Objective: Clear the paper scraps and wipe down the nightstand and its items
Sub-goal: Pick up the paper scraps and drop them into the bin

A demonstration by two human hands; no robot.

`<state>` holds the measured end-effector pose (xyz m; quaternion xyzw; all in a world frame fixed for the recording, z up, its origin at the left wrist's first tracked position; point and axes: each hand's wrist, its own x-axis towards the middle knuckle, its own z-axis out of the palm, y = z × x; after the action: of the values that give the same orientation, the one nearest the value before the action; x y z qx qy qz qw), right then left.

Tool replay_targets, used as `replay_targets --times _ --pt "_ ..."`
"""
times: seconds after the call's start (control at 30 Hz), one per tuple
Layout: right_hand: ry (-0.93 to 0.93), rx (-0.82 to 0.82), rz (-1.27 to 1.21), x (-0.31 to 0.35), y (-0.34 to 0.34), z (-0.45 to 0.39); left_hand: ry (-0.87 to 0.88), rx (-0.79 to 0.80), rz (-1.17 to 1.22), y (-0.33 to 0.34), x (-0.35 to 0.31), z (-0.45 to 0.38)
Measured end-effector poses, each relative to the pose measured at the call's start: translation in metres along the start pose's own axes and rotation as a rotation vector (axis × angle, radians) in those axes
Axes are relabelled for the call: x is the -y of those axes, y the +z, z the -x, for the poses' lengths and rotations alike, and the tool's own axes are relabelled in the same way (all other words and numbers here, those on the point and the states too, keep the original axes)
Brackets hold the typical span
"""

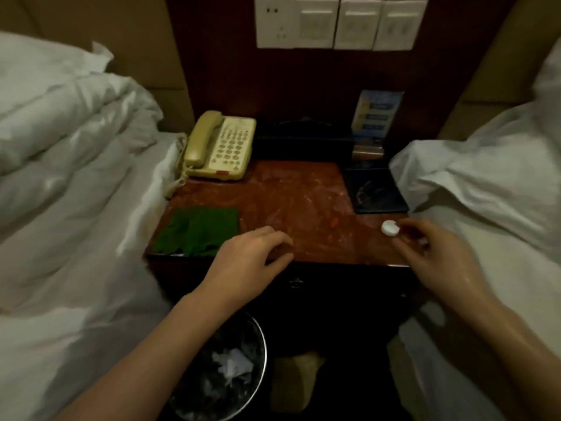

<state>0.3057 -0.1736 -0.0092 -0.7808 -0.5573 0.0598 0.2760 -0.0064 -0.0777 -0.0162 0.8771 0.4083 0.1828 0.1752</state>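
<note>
We look down on a reddish-brown counter wedged between two beds, its top streaked with pale smears and a few small red flecks. Our left hand hovers at the front edge with the fingers curled loosely downward; its grip holds nothing we can make out. Our right hand is at the front right corner, thumb and fingertips pinching a small white paper scrap, which sits just above the counter's surface; another bit of white shows among the curled fingers, too blurred to name. A folded green cloth lies flat on the front left corner. At the back left stands a cream telephone, its coiled cord trailing off the left side. A dark box sits behind the middle, and on the right a blue printed card stands upright behind a dark folder lying flat. White rumpled bedding crowds in from the left, and more white bedding presses against the right edge. On the dark wood wall above is a row of white switch plates. On the floor below, a round bin with a metal rim holds crumpled white paper.
</note>
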Motion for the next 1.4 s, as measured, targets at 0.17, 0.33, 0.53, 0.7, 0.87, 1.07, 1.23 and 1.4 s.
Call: replay_targets --times 0.17,0.33,0.53,0.7,0.87,1.07,1.23,1.4 --pt "0.03 -0.02 0.043 -0.024 0.015 -0.02 0.024 -0.024 0.021 0.013 -0.007 -0.036" --pt "0.006 0.019 0.063 -0.036 0.039 -0.037 0.02 -0.01 -0.002 0.031 -0.002 -0.054" --pt "0.004 0.022 0.089 -0.05 0.058 -0.052 -0.01 -0.011 -0.053 0.034 0.013 -0.051" --pt "0.004 0.018 0.07 -0.049 0.055 -0.055 -0.079 -0.092 -0.127 0.008 0.035 -0.043" --pt "-0.056 0.053 -0.13 0.009 0.049 -0.028 -0.138 -0.041 -0.154 -0.013 0.048 -0.017" --pt "-0.221 0.499 -0.206 0.104 0.104 0.058 -0.243 -0.032 -0.146 -0.026 0.072 0.055" --pt "-0.314 0.749 -0.118 0.137 0.183 0.087 -0.341 -0.079 -0.119 -0.032 0.095 0.111" --pt "-0.299 0.817 -0.018 0.137 0.221 0.098 -0.383 -0.157 -0.089 -0.031 0.112 0.123"
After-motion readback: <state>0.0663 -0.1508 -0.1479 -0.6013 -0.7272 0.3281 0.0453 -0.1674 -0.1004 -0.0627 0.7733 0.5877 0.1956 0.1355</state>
